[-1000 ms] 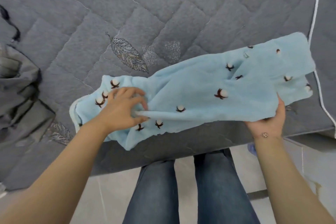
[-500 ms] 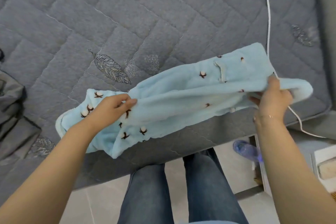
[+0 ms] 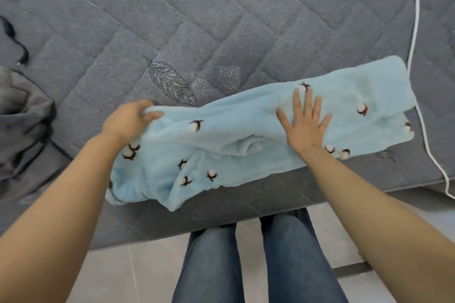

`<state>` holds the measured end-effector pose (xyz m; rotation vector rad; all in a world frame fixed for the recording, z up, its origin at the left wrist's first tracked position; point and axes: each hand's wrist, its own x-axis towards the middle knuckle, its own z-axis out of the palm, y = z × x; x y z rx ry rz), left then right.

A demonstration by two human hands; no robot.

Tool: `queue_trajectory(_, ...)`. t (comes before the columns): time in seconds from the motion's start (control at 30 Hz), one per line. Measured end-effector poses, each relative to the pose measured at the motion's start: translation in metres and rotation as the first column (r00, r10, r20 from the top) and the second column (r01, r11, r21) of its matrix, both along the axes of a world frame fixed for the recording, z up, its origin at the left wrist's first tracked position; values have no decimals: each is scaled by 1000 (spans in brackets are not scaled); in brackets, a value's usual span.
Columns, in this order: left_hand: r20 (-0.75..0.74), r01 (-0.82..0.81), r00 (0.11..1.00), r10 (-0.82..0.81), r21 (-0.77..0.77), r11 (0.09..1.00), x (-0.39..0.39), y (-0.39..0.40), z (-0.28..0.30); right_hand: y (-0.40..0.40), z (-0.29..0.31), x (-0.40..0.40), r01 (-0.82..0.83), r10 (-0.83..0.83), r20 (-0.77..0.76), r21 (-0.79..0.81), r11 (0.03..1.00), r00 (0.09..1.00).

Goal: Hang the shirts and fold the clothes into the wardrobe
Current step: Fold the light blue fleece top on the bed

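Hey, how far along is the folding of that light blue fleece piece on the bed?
Partly done: the blue fleece garment lies lengthwise in a long doubled strip on the grey quilted bed. In hand: the left hand grips its left end, lifted, while the right hand presses flat on it. Left: folding it shorter, the grey clothes heaped at the left, and stowing; no wardrobe is in view.

Fluffy fleece garment (image 3: 246,128), quilted matt mattress (image 3: 172,19)

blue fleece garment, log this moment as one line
step: folding | left hand: grips blue fleece garment edge | right hand: flat on garment | surface: grey quilted bed
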<state>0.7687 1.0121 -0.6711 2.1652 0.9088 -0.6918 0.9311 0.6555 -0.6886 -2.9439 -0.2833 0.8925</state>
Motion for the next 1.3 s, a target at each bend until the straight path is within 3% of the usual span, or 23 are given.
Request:
queue_trajectory(0.13, -18, -110, 994, 109, -57, 992, -1, 0, -8, 1, -4, 6, -15, 15, -21, -20, 1000, 1000)
queue_trajectory(0.23, -10, -98, 995, 99, 113, 989, 18, -15, -6, -2, 5, 10, 34, -30, -41, 93, 995, 999)
queue_trajectory(0.3, 105, -52, 994, 29, 231, 972, 35, -35, 12, -11, 20, 8, 144, -135, -50, 324, 935, 990)
queue_trajectory(0.37, 277, 42, 956, -95, 192, 980, 51, -70, 33, -26, 38, 1, 244, -260, -43, 519, 819, 965)
queue_trajectory(0.47, 400, 280, 866, -299, 108, 954, 68, -140, 51, -54, 56, -10, 354, -451, 16, 594, 722, 892)
queue_trajectory(0.53, 315, 376, 855, -413, 172, 910, 72, -178, 48, -70, 55, -11, 558, -673, -56, 611, 561, 738)
queue_trajectory(0.6, 228, 346, 895, -382, 185, 920, 70, -196, 39, -81, 51, -3, 775, -871, -249, 598, 205, 423)
queue_trajectory(0.63, 210, 283, 928, -307, 135, 949, 69, -197, 35, -86, 49, 4, 829, -898, -354, 559, 20, 261)
queue_trajectory(0.67, 198, 225, 952, -235, 73, 972, 69, -195, 32, -92, 49, 12, 849, -889, -427, 520, -92, 165)
queue_trajectory(0.7, 179, 205, 962, -207, 30, 978, 70, -192, 30, -97, 48, 21, 857, -869, -473, 498, -129, 144)
queue_trajectory(0.8, 121, 324, 940, -320, -21, 946, 73, -180, 33, -101, 49, 49, 840, -814, -544, 525, -139, 205)
queue_trajectory(0.9, 106, 416, 909, -402, -201, 887, 78, -175, 47, -95, 58, 69, 805, -727, -665, 518, -288, 168)
queue_trajectory(0.97, 126, 375, 926, -356, -426, 824, 83, -172, 58, -99, 69, 76, 770, -584, -794, 477, -424, 170)
queue_trajectory(1.03, 38, 286, 938, -343, -642, 711, 88, -166, 63, -108, 79, 76, 736, -407, -896, 396, -549, 178)
queue_trajectory(1.13, -193, 205, 826, -529, -772, 602, 95, -159, 63, -127, 88, 75, 684, -238, -946, 324, -653, 221)
queue_trajectory(1.2, -299, 155, 781, -548, -757, 635, 98, -154, 56, -137, 87, 77, 675, -230, -942, 337, -656, 246)
queue_trajectory(1.3, -307, 212, 855, -417, -526, 823, 105, -148, 43, -141, 70, 80, 697, -389, -909, 378, -610, 153)
